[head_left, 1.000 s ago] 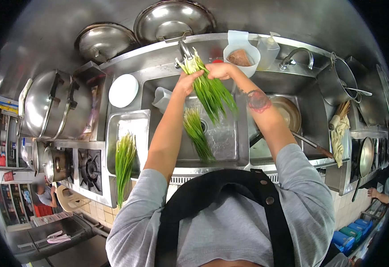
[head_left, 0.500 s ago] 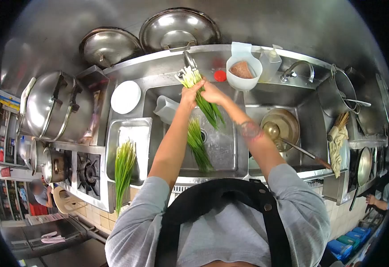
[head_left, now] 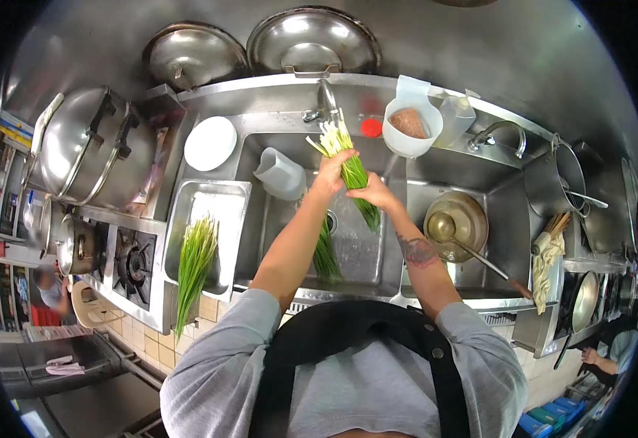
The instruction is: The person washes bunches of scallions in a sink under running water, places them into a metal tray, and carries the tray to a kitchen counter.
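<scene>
On the near left, a steel tray (head_left: 227, 223) holds long greens (head_left: 198, 255) that hang over its near edge. Another bunch (head_left: 325, 257) lies in the left basin (head_left: 368, 266); in the right basin (head_left: 507, 252), a pan (head_left: 471, 212) holds a ladle (head_left: 441, 227). Above the left basin, my left hand (head_left: 331, 171) and right hand (head_left: 376, 193) close around a held bunch (head_left: 353, 172), white ends pointing far. A translucent jug (head_left: 282, 177) sits in the basin's far left. Farther, a whitish tub (head_left: 405, 145) contains a brown block (head_left: 408, 123).

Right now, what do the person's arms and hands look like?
The left hand and right hand are bare, without gloves. Short grey sleeves cover the upper arms. The right forearm has a rounded, dark and reddish tattoo.
</scene>
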Motion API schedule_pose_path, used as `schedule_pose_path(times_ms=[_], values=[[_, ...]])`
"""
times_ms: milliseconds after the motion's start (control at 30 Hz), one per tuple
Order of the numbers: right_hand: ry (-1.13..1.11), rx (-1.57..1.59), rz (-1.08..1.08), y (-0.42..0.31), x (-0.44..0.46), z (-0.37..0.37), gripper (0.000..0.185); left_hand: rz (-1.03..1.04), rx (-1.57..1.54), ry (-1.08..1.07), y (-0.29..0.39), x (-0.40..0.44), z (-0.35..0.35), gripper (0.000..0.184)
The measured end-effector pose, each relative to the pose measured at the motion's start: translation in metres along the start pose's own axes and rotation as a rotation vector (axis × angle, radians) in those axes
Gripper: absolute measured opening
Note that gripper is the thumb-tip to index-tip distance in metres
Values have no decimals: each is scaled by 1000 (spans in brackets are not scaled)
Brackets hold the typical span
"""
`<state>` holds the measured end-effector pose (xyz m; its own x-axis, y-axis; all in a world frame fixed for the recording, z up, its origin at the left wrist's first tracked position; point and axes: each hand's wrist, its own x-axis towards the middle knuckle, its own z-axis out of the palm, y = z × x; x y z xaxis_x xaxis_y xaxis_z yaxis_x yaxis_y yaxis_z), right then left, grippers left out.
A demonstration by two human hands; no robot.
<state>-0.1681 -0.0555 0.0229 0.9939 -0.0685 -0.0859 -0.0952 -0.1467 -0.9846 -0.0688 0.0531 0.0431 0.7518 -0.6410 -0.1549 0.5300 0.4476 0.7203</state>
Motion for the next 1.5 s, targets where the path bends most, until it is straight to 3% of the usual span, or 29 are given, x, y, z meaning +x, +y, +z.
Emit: schedule_pose_path(times_ms=[67, 233, 333, 367, 400, 433, 467, 500, 533, 667, 767, 900, 1000, 1033, 1133, 1200, 1267, 1333, 1400, 1467, 1500], values=[[-15, 95, 66, 0, -2, 5, 33, 45, -22, 46, -4, -4, 2, 28], [31, -29, 69, 10, 14, 10, 25, 105, 292, 142, 10, -8, 10, 28], [48, -141, -44, -6, 23, 8, 24, 201, 232, 36, 15, -5, -4, 26], [20, -138, -85, -5, 32, 6, 25, 158, 144, 44, 15, -7, -12, 34], [-25, -196, 13, -14, 37, 4, 28, 110, 57, 55, 12, -12, -23, 42], [-35, -60, -86, -34, 35, 9, 27, 82, -55, 28, 9, -18, -31, 42], [-13, -211, -167, -29, 48, 9, 29, 53, -166, 1, 4, -23, -37, 42], [-36, -186, -159, -62, 38, 12, 34, -9, -66, -11, -2, -23, -46, 44], [-73, -220, -220, -32, 64, 9, 40, 28, -60, -12, -7, -22, -47, 43], [71, -582, -386, -44, 78, 14, 45, 141, -97, -7, 10, -6, -19, 38], [-36, -552, -102, -54, 74, 5, 44, 189, 14, -64, 29, 5, -6, 29], [24, -67, -216, -50, 56, 2, 49, 202, 107, -74, 35, 5, 4, 17], [-117, -46, -83, -40, 48, 1, 48, 215, -4, -2, 33, 12, -8, 13], [-71, -51, -190, -25, 47, 5, 40, 228, -30, 41, 41, 6, -8, 13], [3, -252, 71, 26, 34, 10, 32, 347, -35, 138, 82, -8, -11, 12], [185, -358, 191, 119, 38, 17, 28, 443, -94, 211, 107, -10, -15, 17], [358, -603, 105, 189, 28, 32, 32, 481, -56, 223, 122, -16, -19, 20], [426, -1166, 260, 211, 12, 68, 40, 528, 60, 237, 122, -28, -15, 18], [313, -1230, 407, 218, 13, 97, 57, 594, 218, 270, 113, -32, -22, 17], [48, -794, 510, 194, 30, 113, 84, 615, 291, 313, 105, -40, -25, 15], [56, -662, 530, 211, 40, 127, 92, 630, 317, 329, 101, -44, -27, 14]])
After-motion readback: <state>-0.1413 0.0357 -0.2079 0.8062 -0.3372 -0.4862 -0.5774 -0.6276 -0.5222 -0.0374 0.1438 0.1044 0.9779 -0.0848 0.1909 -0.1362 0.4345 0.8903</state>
